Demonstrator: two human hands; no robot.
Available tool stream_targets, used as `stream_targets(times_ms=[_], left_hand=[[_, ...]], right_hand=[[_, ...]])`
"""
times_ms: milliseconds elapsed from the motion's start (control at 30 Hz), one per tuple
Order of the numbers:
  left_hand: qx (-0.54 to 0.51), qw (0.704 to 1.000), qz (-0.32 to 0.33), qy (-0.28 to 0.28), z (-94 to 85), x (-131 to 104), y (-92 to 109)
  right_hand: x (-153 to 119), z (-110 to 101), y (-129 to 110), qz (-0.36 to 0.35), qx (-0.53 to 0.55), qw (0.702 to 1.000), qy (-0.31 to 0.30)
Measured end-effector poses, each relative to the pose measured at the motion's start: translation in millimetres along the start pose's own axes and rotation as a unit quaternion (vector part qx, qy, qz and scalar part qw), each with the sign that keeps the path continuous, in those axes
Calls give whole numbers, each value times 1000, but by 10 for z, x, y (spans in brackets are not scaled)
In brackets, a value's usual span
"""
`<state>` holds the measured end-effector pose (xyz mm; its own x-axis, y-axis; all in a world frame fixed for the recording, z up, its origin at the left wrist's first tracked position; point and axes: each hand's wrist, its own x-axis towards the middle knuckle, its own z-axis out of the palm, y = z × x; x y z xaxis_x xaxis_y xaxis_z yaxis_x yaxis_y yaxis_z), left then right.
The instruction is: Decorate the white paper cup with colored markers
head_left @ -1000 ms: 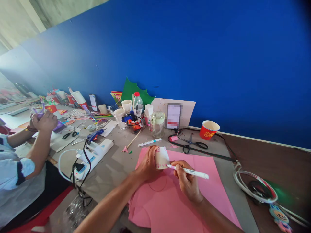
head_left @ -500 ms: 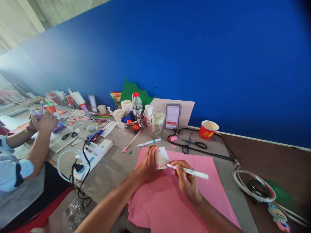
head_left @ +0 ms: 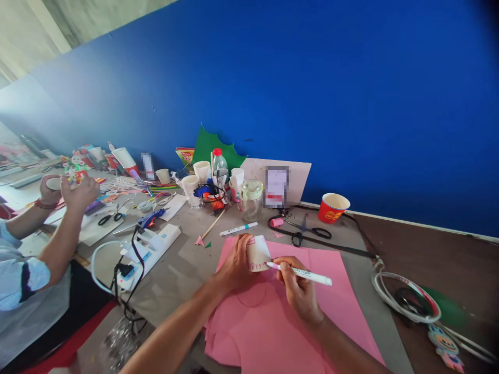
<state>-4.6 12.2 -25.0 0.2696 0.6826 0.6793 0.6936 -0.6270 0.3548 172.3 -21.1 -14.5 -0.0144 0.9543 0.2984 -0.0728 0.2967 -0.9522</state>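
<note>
My left hand (head_left: 236, 262) wraps around the left side of a white paper cup (head_left: 258, 252), steadying it over pink paper (head_left: 280, 311). Pink marks run along the cup's lower edge, and a pink outline shows near its top. In my right hand (head_left: 300, 291) is a white acrylic marker (head_left: 307, 274), pinched between thumb and fingers. Its pink tip meets the cup low on the right side. A curved line is drawn on the pink sheet below the cup. Another marker (head_left: 238, 229), white with a teal band, lies beyond the paper.
Scissors (head_left: 312, 232) and a red paper cup (head_left: 334, 208) sit at the back right. A lidded glass jar (head_left: 252, 200) and bottle (head_left: 220, 166) stand behind. Left are a power strip (head_left: 150, 257), a blue glue gun (head_left: 152, 218) and another person's hands (head_left: 74, 192).
My marker tip has shifted very slightly along the cup's lower edge, where the pink marks look a little different. At left, the other person's hands have moved apart, one holding a round pale object.
</note>
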Motion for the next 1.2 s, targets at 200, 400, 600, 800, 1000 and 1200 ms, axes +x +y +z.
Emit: stream_targets(times_ms=[200,400,600,800,1000,1200], left_hand=[[6,1000,2,1,15,-9,-19],[3,1000,-2,-2,17,-4,-4],[-12,1000,-3,-9,5,-2,-9],[-1,1000,-14,-12,14,-16,-20],[-1,1000,3,-1,-8,-3,-2],[10,1000,9,-14,-44,12,-3]], right_hand=[[7,-8,6,0,-10,1000,9],[18,-2,1,-1,-7,1000,23],[8,-5,7,4,-7,1000,24],[3,1,-11,4,-7,1000,24],[-2,16,-38,8,-5,1000,28],[2,5,-46,4,-10,1000,28]])
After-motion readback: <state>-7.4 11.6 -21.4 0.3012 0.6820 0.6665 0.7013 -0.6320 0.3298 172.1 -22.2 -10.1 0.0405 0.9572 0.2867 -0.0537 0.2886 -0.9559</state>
